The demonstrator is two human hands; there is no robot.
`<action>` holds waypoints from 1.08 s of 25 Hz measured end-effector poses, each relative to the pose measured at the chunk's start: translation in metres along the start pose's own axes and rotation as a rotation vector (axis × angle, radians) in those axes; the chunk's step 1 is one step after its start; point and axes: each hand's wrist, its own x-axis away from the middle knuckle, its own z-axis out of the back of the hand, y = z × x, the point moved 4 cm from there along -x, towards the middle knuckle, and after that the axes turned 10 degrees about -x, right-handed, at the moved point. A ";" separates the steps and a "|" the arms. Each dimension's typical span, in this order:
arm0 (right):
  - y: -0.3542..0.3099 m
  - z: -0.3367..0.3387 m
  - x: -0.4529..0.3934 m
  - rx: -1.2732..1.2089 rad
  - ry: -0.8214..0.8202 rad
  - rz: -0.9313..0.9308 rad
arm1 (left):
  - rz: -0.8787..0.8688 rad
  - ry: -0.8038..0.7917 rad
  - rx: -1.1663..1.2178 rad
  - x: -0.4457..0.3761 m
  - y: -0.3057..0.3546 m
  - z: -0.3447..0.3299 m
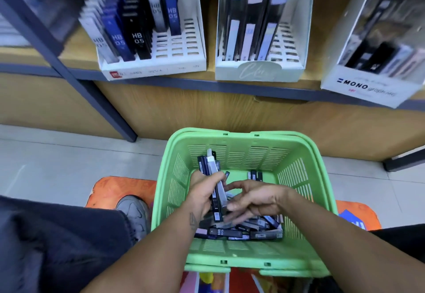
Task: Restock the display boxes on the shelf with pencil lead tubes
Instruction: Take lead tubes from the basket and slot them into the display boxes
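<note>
A green plastic basket (299, 154) stands on the floor below the shelf, with several pencil lead tubes (232, 233) lying loose in its bottom. My left hand (202, 193) grips a bundle of dark and grey lead tubes (213, 166) upright over the basket. My right hand (255, 198) reaches in beside it, its curled fingers touching the bundle's lower end. On the shelf stand three display boxes: a white slotted box (179, 67) with HB 0.5 tubes, a pale box (259, 71) with pastel tubes, and a MONO box (365, 85).
A dark metal shelf post (76, 81) slants down to the tiled floor at left. An orange mat (115, 191) lies under the basket, with my grey shoe (133, 210) and dark trouser leg (57, 242) at left. The white box has bare slots (184, 44) on its right side.
</note>
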 end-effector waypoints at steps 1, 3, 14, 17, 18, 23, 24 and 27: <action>-0.002 -0.007 0.005 0.031 0.011 0.016 | -0.005 0.023 0.036 0.009 0.004 0.001; -0.008 -0.022 0.017 0.122 0.055 0.081 | -0.036 0.056 0.127 0.021 0.011 0.001; -0.063 -0.033 0.091 0.778 0.193 0.254 | -0.231 0.164 0.285 0.075 0.092 0.026; -0.090 -0.035 0.115 0.966 0.257 0.292 | -0.271 0.111 0.224 0.090 0.115 0.042; -0.100 -0.039 0.122 1.010 0.287 0.322 | -0.275 0.085 0.185 0.096 0.123 0.045; -0.146 -0.075 0.159 1.040 0.304 0.533 | -0.293 -0.074 -0.096 0.130 0.173 0.046; -0.154 -0.083 0.166 1.030 0.301 0.582 | -0.301 -0.087 -0.153 0.138 0.186 0.046; -0.176 -0.105 0.185 1.028 0.335 0.701 | -0.308 -0.118 -0.263 0.156 0.227 0.056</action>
